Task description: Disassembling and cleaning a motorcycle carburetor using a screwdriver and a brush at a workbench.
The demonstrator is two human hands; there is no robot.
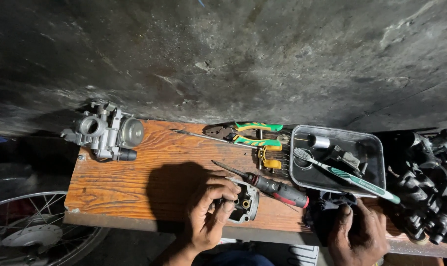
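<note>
Half the float bowl (245, 202) behind fingers (222, 193)

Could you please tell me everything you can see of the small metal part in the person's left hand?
The metal bowl-shaped housing is a dull grey cast piece, open side towards the camera, with round holes and a brass-coloured fitting inside. It lies on the wooden board near its front edge. The left hand grips its left side, fingers curled over its rim. A red-and-black screwdriver lies just behind it.
</note>
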